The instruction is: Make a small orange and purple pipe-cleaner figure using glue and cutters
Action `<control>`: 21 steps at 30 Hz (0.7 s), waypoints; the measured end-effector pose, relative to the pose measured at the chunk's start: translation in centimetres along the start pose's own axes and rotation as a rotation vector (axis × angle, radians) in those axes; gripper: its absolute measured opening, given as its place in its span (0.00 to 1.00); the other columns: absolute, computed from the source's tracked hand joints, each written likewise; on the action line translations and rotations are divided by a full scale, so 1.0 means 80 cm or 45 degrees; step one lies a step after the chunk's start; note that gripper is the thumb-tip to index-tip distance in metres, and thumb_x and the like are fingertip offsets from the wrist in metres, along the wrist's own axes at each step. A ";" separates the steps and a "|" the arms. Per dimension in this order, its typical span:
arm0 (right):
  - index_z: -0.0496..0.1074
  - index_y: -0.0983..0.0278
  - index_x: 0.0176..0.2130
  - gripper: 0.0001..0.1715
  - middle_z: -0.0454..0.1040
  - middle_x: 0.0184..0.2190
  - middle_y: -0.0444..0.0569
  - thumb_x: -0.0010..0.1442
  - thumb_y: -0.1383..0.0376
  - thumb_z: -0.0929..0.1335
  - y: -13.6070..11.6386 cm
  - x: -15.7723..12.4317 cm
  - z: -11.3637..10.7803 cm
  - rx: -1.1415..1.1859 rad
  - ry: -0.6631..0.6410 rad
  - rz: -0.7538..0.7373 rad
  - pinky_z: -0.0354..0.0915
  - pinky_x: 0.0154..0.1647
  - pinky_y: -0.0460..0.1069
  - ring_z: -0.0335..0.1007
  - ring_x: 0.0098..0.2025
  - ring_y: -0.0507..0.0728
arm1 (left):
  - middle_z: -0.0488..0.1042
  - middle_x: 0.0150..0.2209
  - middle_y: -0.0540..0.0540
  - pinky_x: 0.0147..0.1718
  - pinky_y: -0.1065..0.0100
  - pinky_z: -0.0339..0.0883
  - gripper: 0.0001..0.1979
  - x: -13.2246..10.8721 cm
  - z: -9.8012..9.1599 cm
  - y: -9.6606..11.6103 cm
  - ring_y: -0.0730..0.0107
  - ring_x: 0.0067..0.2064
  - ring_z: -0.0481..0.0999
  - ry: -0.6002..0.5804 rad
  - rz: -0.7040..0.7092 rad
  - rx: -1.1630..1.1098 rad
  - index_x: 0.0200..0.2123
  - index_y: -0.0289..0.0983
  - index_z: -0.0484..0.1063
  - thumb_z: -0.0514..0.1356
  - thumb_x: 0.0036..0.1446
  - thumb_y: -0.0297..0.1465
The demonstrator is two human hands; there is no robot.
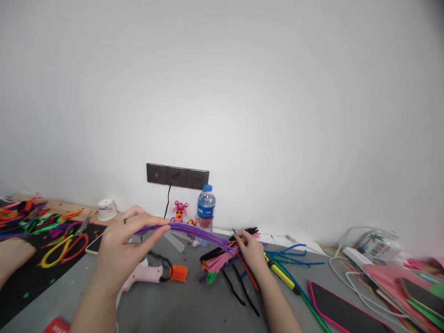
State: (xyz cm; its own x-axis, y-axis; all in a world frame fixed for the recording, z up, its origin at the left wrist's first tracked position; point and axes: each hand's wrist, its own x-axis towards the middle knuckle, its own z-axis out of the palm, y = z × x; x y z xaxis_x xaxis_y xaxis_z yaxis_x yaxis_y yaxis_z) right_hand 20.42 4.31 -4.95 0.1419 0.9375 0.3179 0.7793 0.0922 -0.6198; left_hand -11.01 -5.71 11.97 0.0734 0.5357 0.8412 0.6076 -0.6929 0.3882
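Observation:
My left hand pinches one end of a bundle of purple pipe cleaners that arcs across to my right hand. My right hand grips the other end, fingers closed, just above a heap of pink, black and green pipe cleaners on the grey table. A pink glue gun with an orange tip lies under my left hand.
A water bottle and a small pink toy figure stand by the wall socket. Coloured pipe cleaners cover the left side. A phone in a pink case, cables and packets lie right. Another person's arm rests at far left.

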 end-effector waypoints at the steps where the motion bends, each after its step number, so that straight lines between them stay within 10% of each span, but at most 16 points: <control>1: 0.72 0.59 0.31 0.14 0.65 0.17 0.40 0.56 0.57 0.60 0.001 0.000 0.000 0.005 -0.001 -0.002 0.59 0.34 0.50 0.68 0.24 0.57 | 0.78 0.27 0.49 0.27 0.68 0.66 0.03 -0.001 -0.002 0.000 0.68 0.29 0.72 0.034 -0.019 0.012 0.31 0.42 0.79 0.65 0.52 0.29; 12: 0.73 0.58 0.31 0.09 0.66 0.18 0.38 0.53 0.64 0.63 -0.009 -0.006 0.002 0.068 -0.015 -0.040 0.57 0.44 0.57 0.68 0.25 0.56 | 0.78 0.28 0.52 0.32 0.68 0.73 0.06 -0.006 0.004 0.030 0.69 0.29 0.76 0.835 -0.407 -0.174 0.28 0.41 0.79 0.70 0.44 0.30; 21: 0.77 0.58 0.41 0.19 0.78 0.37 0.48 0.47 0.59 0.74 -0.017 -0.014 -0.029 0.656 -0.233 -0.111 0.63 0.48 0.57 0.72 0.41 0.62 | 0.81 0.30 0.46 0.30 0.70 0.74 0.08 -0.020 0.114 -0.007 0.65 0.30 0.80 0.229 -0.578 -0.482 0.31 0.37 0.79 0.65 0.51 0.36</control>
State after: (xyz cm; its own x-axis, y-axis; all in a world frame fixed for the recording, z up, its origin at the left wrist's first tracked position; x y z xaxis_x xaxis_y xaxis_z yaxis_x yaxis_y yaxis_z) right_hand 20.61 2.33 -2.77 -0.0536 0.9579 0.2821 0.3776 0.2810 -0.8823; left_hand -4.30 -1.78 6.97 -0.2813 0.7503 0.5983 0.2215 -0.5559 0.8012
